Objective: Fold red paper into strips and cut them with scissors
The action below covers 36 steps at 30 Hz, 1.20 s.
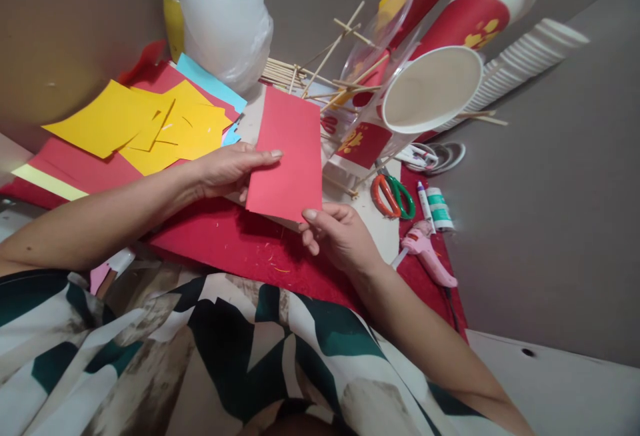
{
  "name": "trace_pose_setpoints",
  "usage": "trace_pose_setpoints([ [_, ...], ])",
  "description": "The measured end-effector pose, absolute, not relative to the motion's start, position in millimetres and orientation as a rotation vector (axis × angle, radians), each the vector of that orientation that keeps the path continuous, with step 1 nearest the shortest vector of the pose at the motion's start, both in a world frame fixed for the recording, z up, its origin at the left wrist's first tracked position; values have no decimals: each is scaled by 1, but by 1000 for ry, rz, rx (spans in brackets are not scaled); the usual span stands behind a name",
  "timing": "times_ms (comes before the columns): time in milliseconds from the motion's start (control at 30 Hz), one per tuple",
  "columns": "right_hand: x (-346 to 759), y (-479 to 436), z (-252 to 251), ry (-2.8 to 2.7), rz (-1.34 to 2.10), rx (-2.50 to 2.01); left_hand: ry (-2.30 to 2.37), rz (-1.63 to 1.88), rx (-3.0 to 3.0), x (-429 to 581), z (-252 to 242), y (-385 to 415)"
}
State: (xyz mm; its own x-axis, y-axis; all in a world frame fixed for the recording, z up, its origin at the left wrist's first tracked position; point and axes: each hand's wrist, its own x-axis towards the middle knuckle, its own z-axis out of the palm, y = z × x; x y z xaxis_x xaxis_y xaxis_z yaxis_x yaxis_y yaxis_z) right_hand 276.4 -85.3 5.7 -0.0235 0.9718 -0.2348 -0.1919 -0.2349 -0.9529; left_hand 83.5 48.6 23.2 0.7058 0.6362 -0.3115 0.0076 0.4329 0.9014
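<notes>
A rectangular sheet of red paper (290, 156) is held up between both hands above a red felt mat (225, 243). My left hand (227, 169) pinches its left edge, thumb on top and fingers behind. My right hand (340, 233) grips its bottom right corner with thumb and fingers closed on it. Under the sheet lies a white board (380, 229).
Yellow, red and blue paper sheets (145, 126) lie at the left. Behind stand clear plastic bowls (225, 16), wooden sticks (320, 76), paper cups (430, 89) and stacked white cups (530, 56). Scissors (393, 196), a glue tube (440, 209) and a pink glue gun (427, 253) lie right.
</notes>
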Motion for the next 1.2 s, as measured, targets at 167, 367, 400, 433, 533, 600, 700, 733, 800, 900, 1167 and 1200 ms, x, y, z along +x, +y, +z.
trace_pose_setpoints([
  [167, 274, -85, 6, -877, 1353, -1191, 572, 513, 1152, 85, 24, 44],
  [367, 268, -87, -1, -964, 1351, -1153, 548, 593, 1312, 89, 24, 33],
  [400, 268, -87, -2, -972, 1332, -1161, 552, 561, 1316, 89, 24, 32],
  [433, 268, -87, -4, -975, 1311, -1174, 549, 522, 1318, 89, 24, 31],
  [533, 270, -87, -6, -953, 1251, -1199, 508, 457, 1309, 88, 24, 30],
  [600, 272, -87, -5, -943, 1236, -1203, 504, 477, 1278, 87, 24, 33],
  [700, 273, -85, -3, -917, 1210, -1238, 512, 527, 1208, 87, 24, 38],
  [733, 273, -85, -2, -904, 1201, -1249, 495, 538, 1193, 87, 24, 39],
  [800, 272, -84, 0, -872, 1193, -1257, 448, 551, 1179, 88, 22, 41],
  [900, 270, -84, 1, -812, 1201, -1243, 428, 546, 1168, 90, 18, 42],
  [1167, 273, -85, -7, -949, 1287, -1276, 468, 480, 1146, 91, 17, 41],
  [1200, 273, -85, -8, -964, 1278, -1290, 477, 479, 1149, 91, 17, 41],
])
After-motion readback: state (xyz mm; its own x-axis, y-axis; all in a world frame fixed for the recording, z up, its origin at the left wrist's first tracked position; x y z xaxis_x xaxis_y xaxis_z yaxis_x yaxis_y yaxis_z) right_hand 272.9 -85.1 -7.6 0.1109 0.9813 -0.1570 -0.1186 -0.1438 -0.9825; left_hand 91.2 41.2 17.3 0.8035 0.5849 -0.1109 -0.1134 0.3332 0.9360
